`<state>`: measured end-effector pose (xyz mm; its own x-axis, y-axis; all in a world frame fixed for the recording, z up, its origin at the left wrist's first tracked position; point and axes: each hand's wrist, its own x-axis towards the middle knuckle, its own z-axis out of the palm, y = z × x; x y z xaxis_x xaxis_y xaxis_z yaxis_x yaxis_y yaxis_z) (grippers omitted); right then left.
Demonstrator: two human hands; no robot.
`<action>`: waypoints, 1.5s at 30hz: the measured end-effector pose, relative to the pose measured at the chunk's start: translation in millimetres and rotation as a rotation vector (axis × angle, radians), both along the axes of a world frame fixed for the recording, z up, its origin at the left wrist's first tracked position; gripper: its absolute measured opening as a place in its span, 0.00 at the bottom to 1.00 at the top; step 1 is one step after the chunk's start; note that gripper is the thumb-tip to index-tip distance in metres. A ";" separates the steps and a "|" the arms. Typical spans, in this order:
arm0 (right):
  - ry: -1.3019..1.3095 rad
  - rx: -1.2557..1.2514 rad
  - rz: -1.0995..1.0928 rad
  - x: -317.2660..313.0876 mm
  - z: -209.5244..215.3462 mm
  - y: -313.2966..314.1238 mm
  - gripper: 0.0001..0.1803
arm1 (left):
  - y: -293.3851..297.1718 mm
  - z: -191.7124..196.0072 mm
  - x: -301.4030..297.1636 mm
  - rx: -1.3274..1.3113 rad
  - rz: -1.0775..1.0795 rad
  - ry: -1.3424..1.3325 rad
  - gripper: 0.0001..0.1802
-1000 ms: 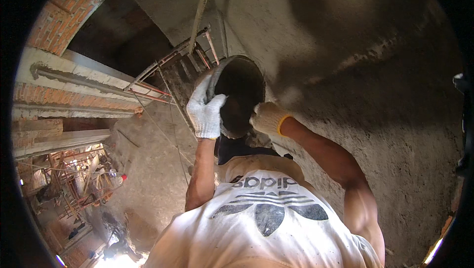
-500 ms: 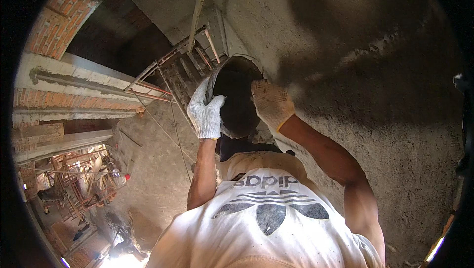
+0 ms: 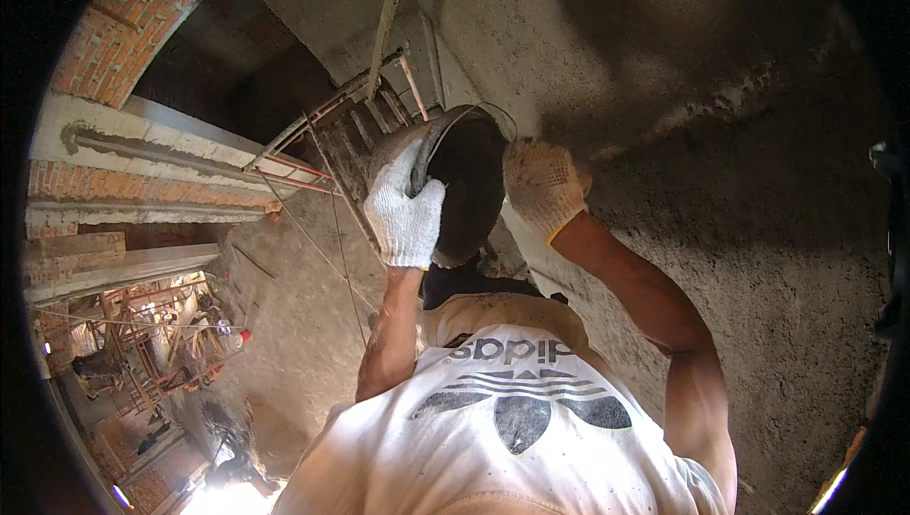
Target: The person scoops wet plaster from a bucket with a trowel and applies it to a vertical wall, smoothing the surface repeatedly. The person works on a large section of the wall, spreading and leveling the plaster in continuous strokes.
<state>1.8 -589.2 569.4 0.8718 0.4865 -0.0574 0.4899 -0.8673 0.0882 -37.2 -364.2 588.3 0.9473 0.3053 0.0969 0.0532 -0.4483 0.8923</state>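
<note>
The left hand (image 3: 406,216), in a white knitted glove, has its fingers (image 3: 398,169) curled over the rim of a round black rubber pan (image 3: 469,188) with a wire handle; they are clamped on that edge. The pan is raised overhead, between both hands, just beside the rough grey plaster wall (image 3: 739,155). The right hand (image 3: 542,188), in a dirty yellowish glove, lies with flat, closed fingers (image 3: 531,159) against the far rim. I judge the pan heavy if filled, its wall a little flexible and gritty, so the stiff rim on both sides is the best hold. Behind the fingers stands a wooden ladder (image 3: 374,126).
</note>
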 end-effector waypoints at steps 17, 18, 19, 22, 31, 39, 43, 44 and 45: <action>0.114 0.409 -0.109 -49.1 -41.6 -7.7 0.11 | 16.9 -41.8 -9.5 -0.582 0.271 -0.029 0.37; 0.101 0.371 -0.124 -49.1 -43.1 -4.1 0.12 | 19.8 -46.7 -12.6 -0.611 0.288 -0.026 0.37; 0.079 0.394 -0.117 -47.8 -44.5 -1.0 0.13 | 23.9 -50.4 -15.1 -0.628 0.334 -0.028 0.37; 0.171 0.457 -0.092 -35.9 -50.5 3.5 0.17 | 44.1 -58.6 -27.0 -0.550 0.465 -0.008 0.36; 1.042 0.631 -0.552 67.5 -139.1 -61.6 0.28 | 103.7 -79.6 -87.7 -0.408 0.628 0.021 0.32; 0.061 0.709 -0.713 34.0 -5.8 -102.0 0.17 | 105.8 -83.5 -88.2 -0.317 0.698 0.079 0.35; 0.244 0.722 -0.414 -4.9 54.4 -63.5 0.14 | 82.4 -61.7 -63.8 -0.287 0.532 0.037 0.36; 0.195 0.677 -0.260 -13.2 55.0 -52.9 0.13 | 75.5 -57.1 -53.6 -0.284 0.462 0.061 0.37; 0.229 0.552 -0.216 -20.6 51.1 -42.7 0.13 | 67.0 -53.4 -44.6 -0.270 0.388 0.052 0.37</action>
